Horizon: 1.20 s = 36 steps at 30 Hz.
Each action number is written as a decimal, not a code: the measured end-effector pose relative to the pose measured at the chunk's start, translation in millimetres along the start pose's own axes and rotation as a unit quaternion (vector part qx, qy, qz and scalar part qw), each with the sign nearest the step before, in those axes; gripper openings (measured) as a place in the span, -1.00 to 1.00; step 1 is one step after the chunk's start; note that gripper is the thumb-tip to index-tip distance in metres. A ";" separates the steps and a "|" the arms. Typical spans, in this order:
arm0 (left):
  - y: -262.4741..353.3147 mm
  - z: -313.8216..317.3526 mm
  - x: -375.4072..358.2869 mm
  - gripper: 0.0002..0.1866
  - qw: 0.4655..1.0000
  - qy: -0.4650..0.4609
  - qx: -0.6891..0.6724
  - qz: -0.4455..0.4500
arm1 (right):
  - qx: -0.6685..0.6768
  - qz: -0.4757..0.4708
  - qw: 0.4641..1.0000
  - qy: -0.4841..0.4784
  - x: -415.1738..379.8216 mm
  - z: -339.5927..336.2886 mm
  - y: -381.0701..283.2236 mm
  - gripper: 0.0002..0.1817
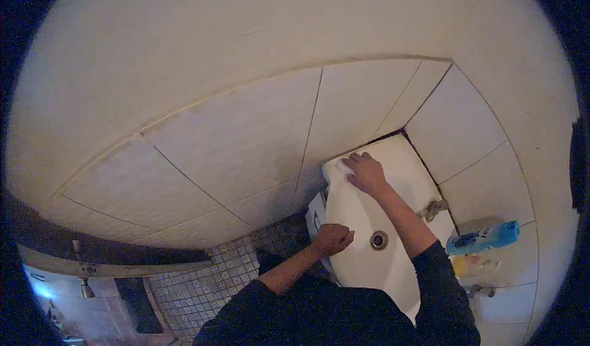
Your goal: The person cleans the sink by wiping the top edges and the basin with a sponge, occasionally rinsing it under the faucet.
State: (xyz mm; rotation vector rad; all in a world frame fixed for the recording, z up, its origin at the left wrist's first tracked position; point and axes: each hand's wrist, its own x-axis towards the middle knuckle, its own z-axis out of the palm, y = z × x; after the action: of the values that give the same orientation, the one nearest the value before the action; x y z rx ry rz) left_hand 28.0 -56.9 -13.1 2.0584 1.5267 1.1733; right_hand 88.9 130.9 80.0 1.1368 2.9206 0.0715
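My right hand (367,173) reaches across a white sink (402,174) to its far left corner, by the tiled wall. Under its fingers is a small white wad (345,167), pressed against the sink's surface; whether it is cloth, paper or sponge I cannot tell. Closed in a loose fist, my left hand (334,239) hovers over the sink's near left rim with nothing sticking out of it. The round drain (379,240) lies to the right of that fist, and a metal tap (435,209) stands at the back, right of my right forearm.
A blue bottle or packet (485,238) lies right of the sink, with a yellowish item (467,265) below it. Another metal valve (481,290) sits on the wall. Large tiles (246,143) line the wall. Small patterned tiles (203,284) cover the floor at lower left.
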 end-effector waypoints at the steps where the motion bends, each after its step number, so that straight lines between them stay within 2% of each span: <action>1: 0.9 2.0 -0.4 -0.63 1.000 -0.002 -0.002 0.000 | 0.000 0.007 1.000 0.009 -1.3 -0.8 7.8 -0.52; 4: 0.1 2.0 -0.6 -0.62 1.000 -0.012 0.013 0.004 | 0.001 0.016 0.999 0.029 -1.4 -5.5 11.8 -0.52; 7: -1.6 4.4 0.6 -0.61 1.000 -0.001 0.000 -0.007 | -0.016 0.025 1.000 -0.009 -7.2 -10.2 0.8 -0.53; 9: -2.9 6.5 0.5 -0.61 1.000 0.000 -0.009 -0.002 | 0.060 -0.066 0.996 0.018 -16.0 -12.2 -0.8 -0.54; 10: -1.5 7.2 0.0 -0.61 1.000 -0.002 -0.010 -0.003 | 0.061 -0.065 0.996 0.016 -15.4 -12.9 3.0 -0.54; 12: -1.7 5.2 0.7 -0.61 1.000 -0.002 -0.019 -0.002 | 0.020 0.014 1.000 -0.004 -7.1 -17.9 11.1 -0.53; 13: -1.8 3.5 0.2 -0.61 1.000 -0.002 -0.018 -0.002 | 0.021 0.014 1.000 -0.003 -8.5 -14.1 4.8 -0.53; 15: -0.9 3.6 1.2 -0.60 1.000 0.005 -0.004 -0.002 | 0.014 -0.073 0.997 0.008 -13.9 -4.3 -8.9 -0.53; 16: -3.2 3.2 3.8 -0.60 1.000 0.007 -0.004 0.000 | 0.011 -0.074 0.997 0.010 -11.0 -4.6 -4.3 -0.53; 19: -3.1 5.2 0.1 -0.61 1.000 -0.002 -0.012 0.001 | 0.078 -0.038 0.995 0.044 -9.7 -6.1 5.6 -0.51; 21: -2.9 3.0 -0.1 -0.67 1.000 -0.012 -0.003 0.001 | 0.047 0.077 0.996 0.029 -2.2 -10.6 6.6 -0.52; 23: -1.3 1.8 0.5 -0.67 1.000 -0.013 0.008 -0.004 | 0.049 0.059 0.997 0.029 -11.8 3.1 -6.5 -0.54; 25: -0.7 1.9 -0.5 -0.66 1.000 -0.018 0.017 -0.012 | 0.122 -0.051 0.989 0.062 -27.4 8.1 -18.4 -0.49; 26: -0.5 2.4 -1.0 -0.66 1.000 -0.026 0.012 -0.011 | 0.115 -0.007 0.991 0.064 -31.9 8.5 -14.2 -0.51; 27: -2.6 2.5 0.1 -0.66 0.999 -0.031 0.010 -0.010 | 0.115 -0.007 0.991 0.066 -33.5 8.5 -9.4 -0.51; 29: -2.5 4.0 -1.6 -0.64 1.000 -0.008 0.001 -0.010 | 0.139 0.142 0.976 0.088 -39.7 14.6 -6.2 -0.50; 31: -2.1 5.3 0.4 -0.61 1.000 0.013 -0.011 -0.004 | 0.148 0.149 0.969 0.129 -58.6 43.7 -23.9 -0.49; 33: -1.1 2.7 1.0 -0.61 1.000 0.012 -0.017 -0.001 | 0.202 -0.006 0.959 0.200 -77.3 61.2 -43.0 -0.49; 36: 0.7 -1.0 0.7 -0.62 0.999 -0.025 0.007 -0.023 | 0.221 0.032 0.954 0.199 -75.9 67.3 -30.8 -0.49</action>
State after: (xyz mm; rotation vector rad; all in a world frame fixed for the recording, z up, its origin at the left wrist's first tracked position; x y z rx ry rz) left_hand 27.8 -56.7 -11.8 2.0351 1.5553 1.0897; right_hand 125.6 59.6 10.6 1.4163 3.3621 -0.4249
